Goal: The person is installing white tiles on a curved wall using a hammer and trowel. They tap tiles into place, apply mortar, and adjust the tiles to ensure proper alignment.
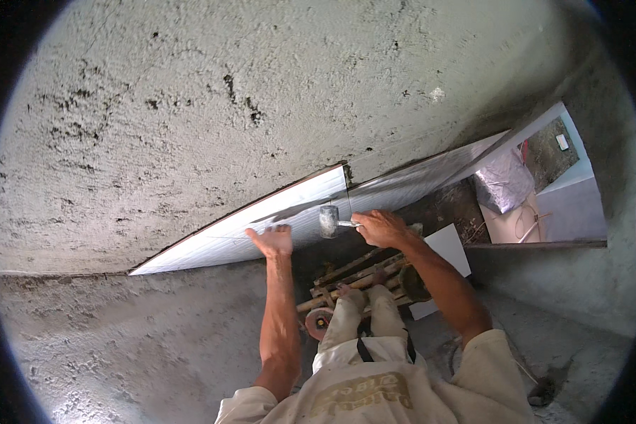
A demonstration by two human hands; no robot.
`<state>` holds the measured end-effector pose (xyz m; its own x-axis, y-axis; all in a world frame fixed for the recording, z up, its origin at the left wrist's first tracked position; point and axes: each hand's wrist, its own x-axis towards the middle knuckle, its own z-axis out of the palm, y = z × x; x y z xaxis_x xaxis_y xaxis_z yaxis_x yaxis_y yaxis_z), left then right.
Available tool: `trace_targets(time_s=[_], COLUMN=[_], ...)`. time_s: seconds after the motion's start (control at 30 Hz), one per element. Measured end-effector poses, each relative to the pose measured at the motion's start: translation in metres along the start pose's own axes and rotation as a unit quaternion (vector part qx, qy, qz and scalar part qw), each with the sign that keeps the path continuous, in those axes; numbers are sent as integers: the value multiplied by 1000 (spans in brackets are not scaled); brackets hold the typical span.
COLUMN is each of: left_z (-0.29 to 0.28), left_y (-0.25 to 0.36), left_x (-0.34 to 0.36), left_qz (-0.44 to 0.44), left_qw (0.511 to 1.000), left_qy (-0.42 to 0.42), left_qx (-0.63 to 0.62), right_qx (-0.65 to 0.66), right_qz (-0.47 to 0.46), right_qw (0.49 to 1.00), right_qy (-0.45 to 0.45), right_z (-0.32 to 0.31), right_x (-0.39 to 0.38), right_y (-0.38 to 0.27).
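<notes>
A glossy white wall tile (pixel 290 206) with fine lines sits against the rough plastered wall in front of me. My left hand (pixel 272 240) rests at its lower part, fingers spread, holding nothing. My right hand (pixel 380 228) grips the handle of a mallet (pixel 328 221) with a worn grey head. The mallet head is over the tile's face, near its right edge; I cannot tell whether it touches. More white tiles (pixel 424 177) continue along the wall to the right, slightly lower than the first tile's top edge.
My feet stand on a wooden plank platform (pixel 346 281). Near it are a round reddish disc (pixel 319 322), a dark bucket (pixel 413 281) and a loose white board or tile (pixel 449 249). At right, an opening shows a silvery sack (pixel 505 182). Bare plaster wall (pixel 141 332) stands at left.
</notes>
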<state>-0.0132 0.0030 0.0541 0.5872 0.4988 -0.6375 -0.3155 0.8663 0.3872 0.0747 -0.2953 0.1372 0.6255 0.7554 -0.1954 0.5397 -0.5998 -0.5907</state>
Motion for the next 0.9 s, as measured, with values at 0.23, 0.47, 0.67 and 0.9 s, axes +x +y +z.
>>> trace_targets(time_s=[0.23, 0.47, 0.67, 0.9], left_z=[11, 31, 33, 31], left_y=[-27, -33, -27, -30], left_x=[24, 7, 6, 6], left_qz=[-122, -131, -125, -125], left_qw=[978, 965, 967, 963], left_qy=[-88, -107, -100, -134], left_qx=[-147, -198, -198, -199], right_qx=[-125, -130, -119, -110], right_qz=[-9, 19, 0, 22], right_qw=[987, 986, 987, 989], right_qy=[-97, -106, -105, -95], right_z=[-31, -27, -25, -17], right_x=[11, 34, 37, 37], right_y=[10, 33, 28, 49])
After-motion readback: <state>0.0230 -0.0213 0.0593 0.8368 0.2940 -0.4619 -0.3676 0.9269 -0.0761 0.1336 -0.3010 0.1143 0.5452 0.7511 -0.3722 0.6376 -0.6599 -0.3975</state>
